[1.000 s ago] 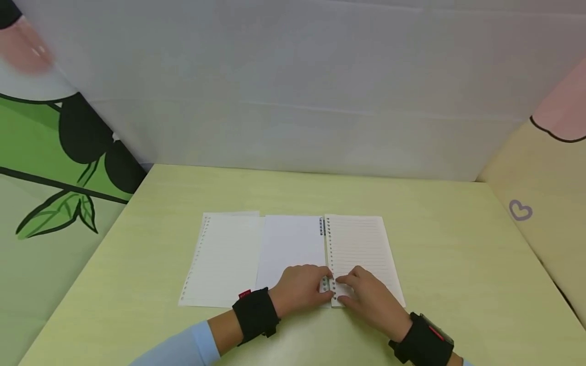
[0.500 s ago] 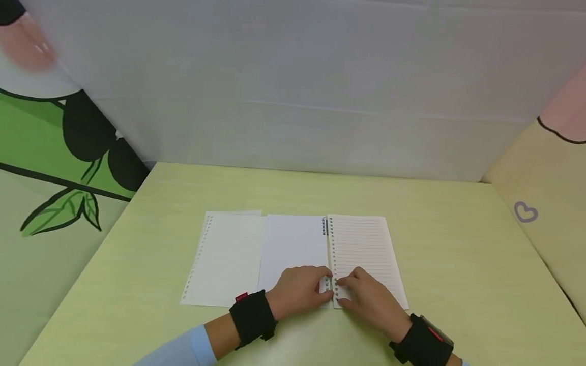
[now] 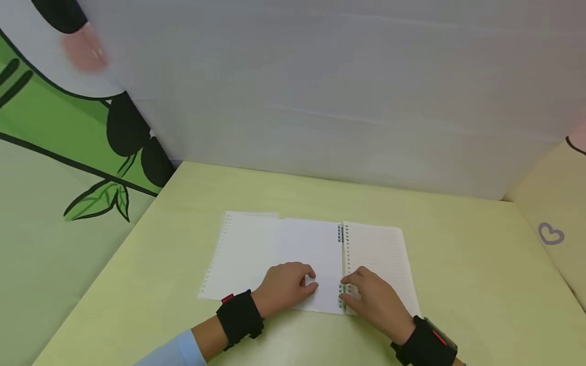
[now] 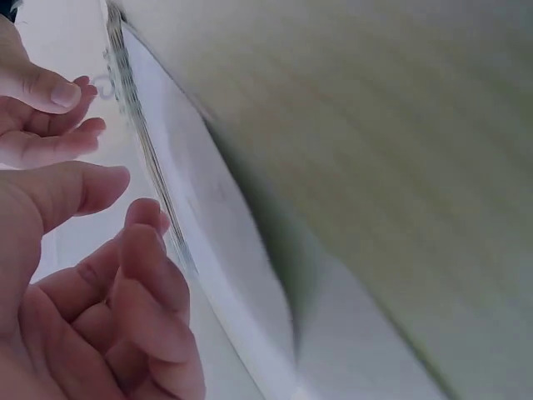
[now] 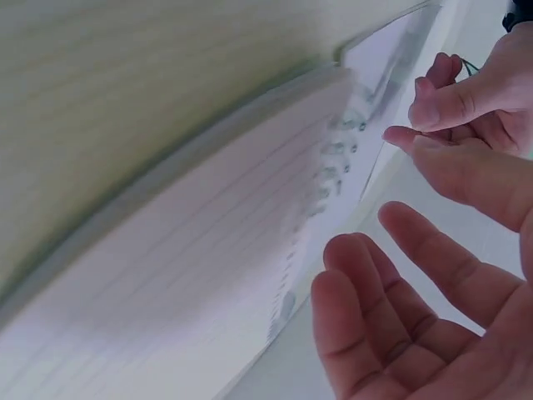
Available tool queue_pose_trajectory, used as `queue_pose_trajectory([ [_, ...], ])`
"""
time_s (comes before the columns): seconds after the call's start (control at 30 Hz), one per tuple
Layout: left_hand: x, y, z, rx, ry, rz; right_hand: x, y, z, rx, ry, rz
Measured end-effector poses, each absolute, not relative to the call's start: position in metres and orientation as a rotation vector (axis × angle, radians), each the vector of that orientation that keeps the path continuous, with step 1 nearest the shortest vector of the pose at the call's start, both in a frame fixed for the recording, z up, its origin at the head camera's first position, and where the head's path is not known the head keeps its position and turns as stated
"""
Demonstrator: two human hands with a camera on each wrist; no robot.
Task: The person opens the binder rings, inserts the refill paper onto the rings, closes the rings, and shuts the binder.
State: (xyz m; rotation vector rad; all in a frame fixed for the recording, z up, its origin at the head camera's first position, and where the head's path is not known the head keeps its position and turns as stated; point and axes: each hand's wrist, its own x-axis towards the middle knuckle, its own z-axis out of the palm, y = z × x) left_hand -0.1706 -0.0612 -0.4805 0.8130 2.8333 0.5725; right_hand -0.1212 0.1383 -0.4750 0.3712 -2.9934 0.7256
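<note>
A loose-leaf notebook lies open, its lined paper stack [image 3: 382,249] on the right and a plain white side [image 3: 313,241] on the left. Between them, rings [image 3: 340,234] show at the top and bottom of the spine. My right hand [image 3: 375,302] hovers by the lower rings, thumb and index apart with nothing between them. Over the plain side is my left hand [image 3: 284,287], fingers loosely curled and holding nothing. In the left wrist view, the left hand [image 4: 100,300] has a gap between thumb and fingers. The fingers of the right hand [image 5: 416,325] look spread in the right wrist view.
Loose punched sheets [image 3: 247,249] lie left of the notebook, their holes along the left edge. The pale yellow table [image 3: 467,274] meets a whitish back panel [image 3: 320,101]. Painted panels stand at both sides. Each wrist wears a black band [image 3: 240,317].
My left hand has drawn away leftward from the rings. The right hand stays by the lower rings, now with its fingertips over them. The head view has shifted and tilted a little.
</note>
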Motion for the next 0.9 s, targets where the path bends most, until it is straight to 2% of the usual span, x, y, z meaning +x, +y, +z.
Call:
queue_pose_trajectory([
  [0.23, -0.185, -0.087, -0.478, 0.658, 2.924, 0.552, -0.141, 0.124, -0.477, 0.51, -2.985, 0.717],
  [0.63, -0.219, -0.151, -0.471, 0.173, 3.056, 0.496, -0.163, 0.098, -0.482, 0.75, -2.978, 0.683],
  [0.9, -0.229, -0.154, -0.473, 0.074, 2.992, 0.508, -0.167, 0.085, -0.488, 0.866, -3.002, 0.651],
])
